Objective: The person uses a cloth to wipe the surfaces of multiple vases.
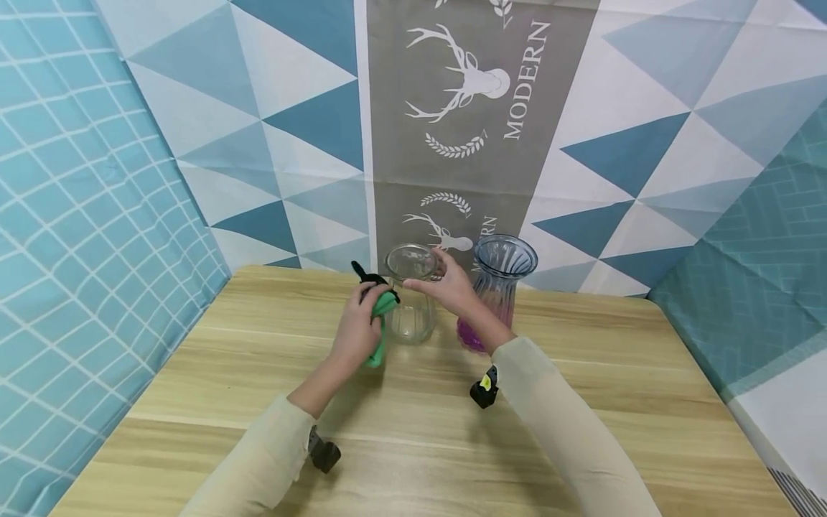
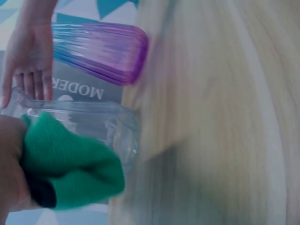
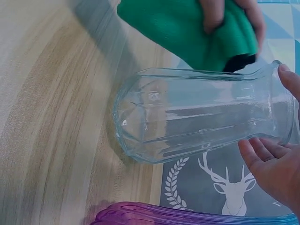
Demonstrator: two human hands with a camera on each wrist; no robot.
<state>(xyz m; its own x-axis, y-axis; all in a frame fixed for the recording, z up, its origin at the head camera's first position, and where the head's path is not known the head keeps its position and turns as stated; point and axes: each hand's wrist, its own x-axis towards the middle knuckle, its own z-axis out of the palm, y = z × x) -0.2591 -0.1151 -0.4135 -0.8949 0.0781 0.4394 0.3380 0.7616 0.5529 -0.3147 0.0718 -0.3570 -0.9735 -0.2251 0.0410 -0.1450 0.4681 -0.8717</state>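
Observation:
A clear glass vase [image 1: 410,323] stands upright near the back edge of the table. My right hand [image 1: 454,287] holds it at the flared rim, thumb on one side and fingers on the other, as the right wrist view shows. Bunched in my left hand [image 1: 355,324] is a green cloth [image 2: 70,164] with a black part. The cloth is beside the vase's left side; whether it touches the glass I cannot tell. Just right of my right hand stands a second ribbed vase [image 1: 500,287], blue at the top and purple at the base, partly hidden by the right forearm.
The wooden table [image 1: 413,445] reaches toward me. Right behind the vases hangs a patterned backdrop [image 1: 452,165] with deer heads and triangles. Blue tiled cloth [image 1: 71,237] borders the left side. A black camera [image 1: 484,388] sits at the right wrist, another at the left.

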